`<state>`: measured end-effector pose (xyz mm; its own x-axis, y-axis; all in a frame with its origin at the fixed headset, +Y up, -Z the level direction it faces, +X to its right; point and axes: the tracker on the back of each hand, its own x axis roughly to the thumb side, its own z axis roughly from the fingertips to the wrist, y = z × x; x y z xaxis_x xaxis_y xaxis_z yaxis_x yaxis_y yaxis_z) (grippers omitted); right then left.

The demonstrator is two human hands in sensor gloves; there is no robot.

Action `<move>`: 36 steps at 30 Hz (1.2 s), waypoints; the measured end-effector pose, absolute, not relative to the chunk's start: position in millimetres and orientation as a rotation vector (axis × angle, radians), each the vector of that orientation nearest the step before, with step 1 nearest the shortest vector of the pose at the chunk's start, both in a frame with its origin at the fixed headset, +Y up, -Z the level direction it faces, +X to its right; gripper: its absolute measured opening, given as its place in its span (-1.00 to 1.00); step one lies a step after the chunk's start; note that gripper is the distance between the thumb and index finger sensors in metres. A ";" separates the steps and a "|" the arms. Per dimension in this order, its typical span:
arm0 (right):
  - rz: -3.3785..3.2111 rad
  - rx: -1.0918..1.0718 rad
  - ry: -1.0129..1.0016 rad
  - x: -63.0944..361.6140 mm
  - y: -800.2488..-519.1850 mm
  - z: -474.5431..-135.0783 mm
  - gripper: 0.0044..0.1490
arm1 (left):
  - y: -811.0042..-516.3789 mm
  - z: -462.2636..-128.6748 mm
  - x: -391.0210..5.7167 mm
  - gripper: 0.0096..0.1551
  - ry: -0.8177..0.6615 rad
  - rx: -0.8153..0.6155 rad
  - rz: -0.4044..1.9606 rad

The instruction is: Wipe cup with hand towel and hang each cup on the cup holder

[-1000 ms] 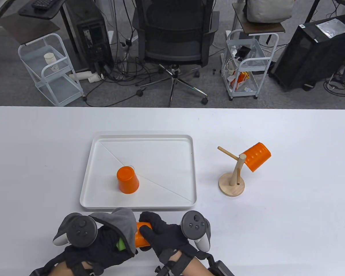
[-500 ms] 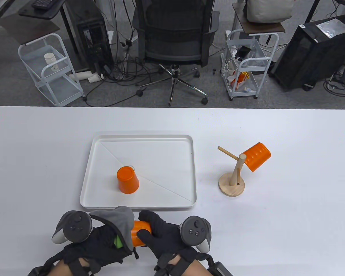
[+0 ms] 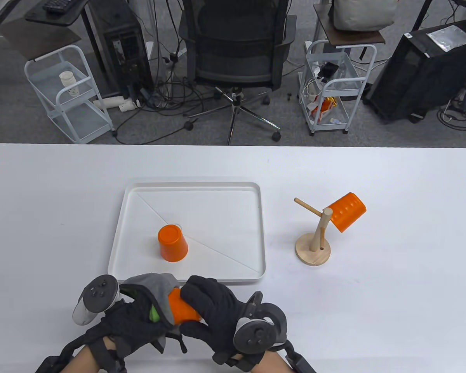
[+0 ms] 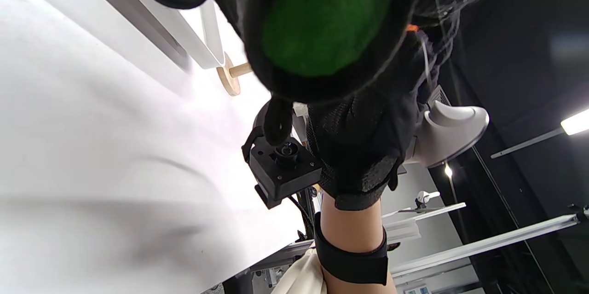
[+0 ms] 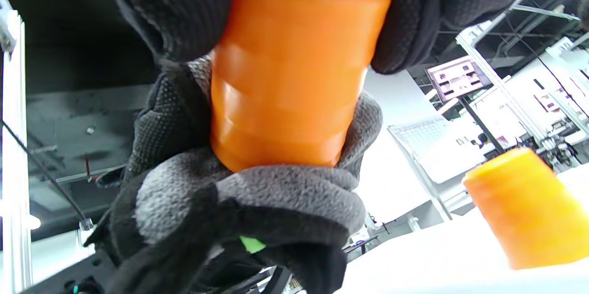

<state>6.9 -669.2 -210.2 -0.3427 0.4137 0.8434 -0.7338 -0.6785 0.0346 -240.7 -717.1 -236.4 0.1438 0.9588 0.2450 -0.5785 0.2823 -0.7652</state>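
From the table view we're in the wiping step: our right hand (image 3: 213, 311) curls round an orange cup (image 3: 181, 307) at the near edge of the surface (image 3: 392, 311), while our left hand (image 3: 136, 322) grips the grey hand towel (image 3: 159, 287) bunched over the cup's far end. Another cup (image 3: 172, 243) sits upside down in the white tray (image 3: 256, 233), and one cup (image 3: 346, 212) hangs on the wooden cup holder (image 3: 313, 244), whose left peg is bare. In the left wrist view we mostly see glove and a green patch; the grip is hidden. In the right wrist view, black fingers (image 5: 184, 8) clamp the cup and towel folds wrap its other end. Next, we judge, comes carrying it to that peg, mouth first.
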 end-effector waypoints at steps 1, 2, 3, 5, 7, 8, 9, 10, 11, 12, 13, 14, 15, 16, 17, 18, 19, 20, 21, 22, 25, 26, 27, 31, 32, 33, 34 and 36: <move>2.073 1.160 -0.474 6.6 -666.9 -210.5 0.02 | -718.0 -237.3 -241.5 0.05 -0.815 -0.580 1.216; 2.080 1.162 -0.475 6.4 -665.0 -211.0 0.05 | -718.7 -237.9 -242.1 0.05 -0.810 -0.585 1.231; 2.090 1.170 -0.472 6.3 -661.4 -211.4 0.06 | -719.9 -239.0 -243.0 0.05 -0.804 -0.595 1.253; 2.116 1.177 -0.484 7.3 -654.5 -212.0 0.07 | -721.4 -240.4 -244.8 0.04 -0.791 -0.605 1.293; 2.160 1.195 -0.506 10.1 -644.7 -212.7 0.05 | -722.0 -241.9 -247.1 0.03 -0.774 -0.604 1.315; 2.181 1.196 -0.517 11.7 -639.3 -213.6 0.04 | -722.1 -242.4 -248.3 0.03 -0.765 -0.601 1.323; 2.210 1.193 -0.514 13.6 -633.7 -214.6 0.04 | -722.1 -242.9 -249.3 0.03 -0.759 -0.599 1.330; 2.246 1.182 -0.514 16.9 -626.0 -216.5 0.03 | -722.1 -243.2 -249.9 0.03 -0.756 -0.598 1.332; 2.267 1.172 -0.518 19.2 -620.7 -218.0 0.01 | -722.2 -243.3 -250.2 0.03 -0.754 -0.597 1.332; 2.305 1.153 -0.519 22.6 -613.3 -220.5 0.00 | -722.2 -243.4 -250.2 0.03 -0.750 -0.598 1.333; 2.342 1.133 -0.528 26.2 -606.9 -222.2 -0.01 | -722.9 -243.6 -250.1 0.03 -0.749 -0.604 1.334; 2.378 1.126 -0.550 30.4 -599.4 -224.9 -0.02 | -723.8 -244.0 -249.8 0.03 -0.751 -0.612 1.341; 2.415 1.116 -0.564 34.4 -592.5 -227.5 -0.03 | -724.5 -244.2 -249.6 0.03 -0.749 -0.618 1.347; 2.460 1.098 -0.578 39.0 -584.5 -230.4 -0.03 | -724.9 -244.4 -249.7 0.03 -0.747 -0.619 1.346; 2.490 1.084 -0.585 42.1 -579.1 -232.3 -0.04 | -725.1 -244.6 -249.7 0.02 -0.746 -0.621 1.346; 2.531 1.070 -0.595 46.6 -570.9 -235.3 -0.05 | -724.8 -244.7 -249.6 0.03 -0.745 -0.623 1.346; 2.558 1.059 -0.608 49.5 -565.5 -237.4 -0.05 | -724.9 -244.9 -249.9 0.02 -0.743 -0.623 1.348; 2.602 1.031 -0.627 54.0 -557.1 -241.0 -0.06 | -724.5 -245.1 -250.0 0.02 -0.741 -0.623 1.351; 2.640 1.008 -0.639 57.7 -549.6 -244.7 -0.06 | -724.5 -245.4 -250.4 0.02 -0.737 -0.623 1.354; 2.672 0.987 -0.647 60.1 -544.0 -248.0 -0.07 | -724.0 -245.4 -250.4 0.02 -0.736 -0.623 1.355; 2.778 0.895 -0.648 67.7 -527.3 -260.9 -0.09 | -723.3 -246.1 -251.3 0.02 -0.733 -0.620 1.358; 2.818 0.845 -0.633 69.6 -522.1 -266.9 -0.09 | -723.3 -246.2 -251.6 0.02 -0.733 -0.620 1.360; 2.844 0.810 -0.618 70.8 -519.0 -271.1 -0.10 | -723.3 -246.2 -251.6 0.02 -0.733 -0.620 1.361; 2.963 0.671 -0.557 73.6 -509.2 -294.1 -0.12 | -723.7 -246.7 -252.4 0.02 -0.731 -0.620 1.361; 2.996 0.631 -0.544 73.7 -507.6 -301.1 -0.12 | -723.6 -246.8 -252.6 0.02 -0.730 -0.620 1.361; 3.020 0.592 -0.524 73.8 -507.3 -306.1 -0.13 | -723.5 -247.0 -252.8 0.02 -0.729 -0.620 1.362; 3.042 0.551 -0.494 73.6 -507.5 -313.1 -0.13 | -723.4 -247.1 -252.9 0.01 -0.728 -0.620 1.363; 3.067 0.505 -0.453 72.5 -509.3 -323.6 -0.13 | -723.2 -247.3 -253.4 0.01 -0.729 -0.619 1.365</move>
